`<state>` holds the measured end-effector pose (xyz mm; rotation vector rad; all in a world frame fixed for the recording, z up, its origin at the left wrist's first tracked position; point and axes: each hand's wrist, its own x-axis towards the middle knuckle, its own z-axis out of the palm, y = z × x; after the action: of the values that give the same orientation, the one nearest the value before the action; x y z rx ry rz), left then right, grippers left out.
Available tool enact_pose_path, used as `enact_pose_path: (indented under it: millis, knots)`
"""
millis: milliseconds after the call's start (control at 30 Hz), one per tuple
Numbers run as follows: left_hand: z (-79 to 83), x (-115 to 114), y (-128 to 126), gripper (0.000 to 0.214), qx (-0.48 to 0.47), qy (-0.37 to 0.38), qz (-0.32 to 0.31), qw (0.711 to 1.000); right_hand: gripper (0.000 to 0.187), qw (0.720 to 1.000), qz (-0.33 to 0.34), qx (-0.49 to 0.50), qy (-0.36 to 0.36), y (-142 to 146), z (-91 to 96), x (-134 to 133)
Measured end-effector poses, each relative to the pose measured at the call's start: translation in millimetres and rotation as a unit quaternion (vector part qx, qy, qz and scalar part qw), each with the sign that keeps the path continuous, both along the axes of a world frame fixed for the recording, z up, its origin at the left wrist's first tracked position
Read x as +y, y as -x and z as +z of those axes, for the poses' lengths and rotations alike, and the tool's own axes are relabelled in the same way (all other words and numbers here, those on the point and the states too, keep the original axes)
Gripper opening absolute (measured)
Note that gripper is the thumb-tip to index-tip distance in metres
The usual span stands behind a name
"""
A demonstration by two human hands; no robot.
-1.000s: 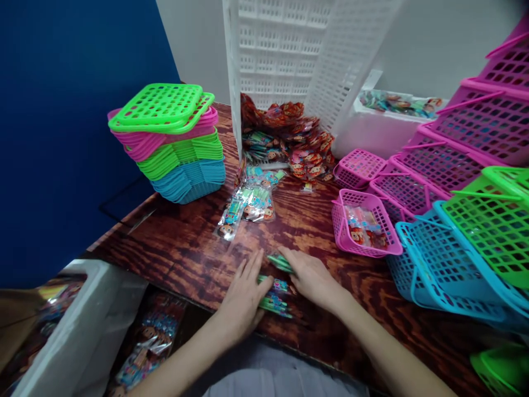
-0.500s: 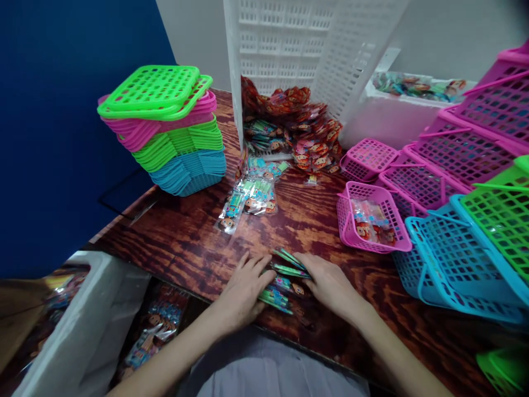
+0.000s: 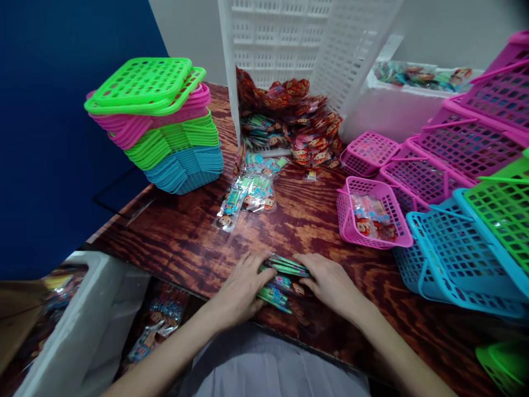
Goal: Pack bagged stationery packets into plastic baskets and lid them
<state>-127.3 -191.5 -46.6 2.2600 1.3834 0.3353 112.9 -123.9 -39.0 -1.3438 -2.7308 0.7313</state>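
A: Start big. What carries everything?

B: The dark-brown, wood-grained bench (image 3: 306, 229). Taking twelve as straight ahead, an open pink plastic lattice basket (image 3: 346, 218) stands at about two o'clock from the hands.

A: And the hands themselves?

B: The bare left hand (image 3: 246, 284) lies on the nine o'clock side, the bare right hand (image 3: 330, 281) at three, with a narrow gap between.

A: What lies in that gap?

B: The upper bundle (image 3: 288, 266) of slim, clear plastic packets striped with green. Its long axis runs from ten o'clock to four. The right fingers and thumb look pinched on the four o'clock end; the ten o'clock end reaches the left fingertips.

A: So which is nearer?

B: Neither, really; both appear to touch it. Whether the left grips or merely presses, I can't tell.

A: Anything else there?

B: At seven o'clock from it, the lower bundle (image 3: 273, 296) of similar green-striped packets, roughly parallel, partly hidden by the left hand.

A: What differs from half a second ago?

B: There, the upper bundle is splayed; now its packets lie closer together. The lower bundle looks much the same.
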Motion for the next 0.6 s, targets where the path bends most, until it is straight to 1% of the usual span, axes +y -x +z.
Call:
enact_pose_path:
  millis: [200,333,500,600]
  knots:
    - [-5.8,-2.1,1.8,0.06,0.003,0.015,-0.017,1.0,0.042,1.0,0.0,-0.026,-0.015,-0.7,-1.9,1.8]
    - [-10.0,-5.1,1.8,0.062,0.006,0.014,-0.019,1.0,0.038,0.999,0.005,-0.03,-0.016,-0.3,-2.3,2.1]
    - [-6.2,-9.2,-4.6,0.061,0.001,-0.024,0.003,1.0,0.036,1.0,0.003,-0.019,0.002,2.8,-0.3,1.4]
    - [-2.1,-9.4,-8.4,0.06,0.008,-0.045,0.002,0.999,0.036,1.0,0.008,-0.013,0.001,6.5,0.8,0.7]
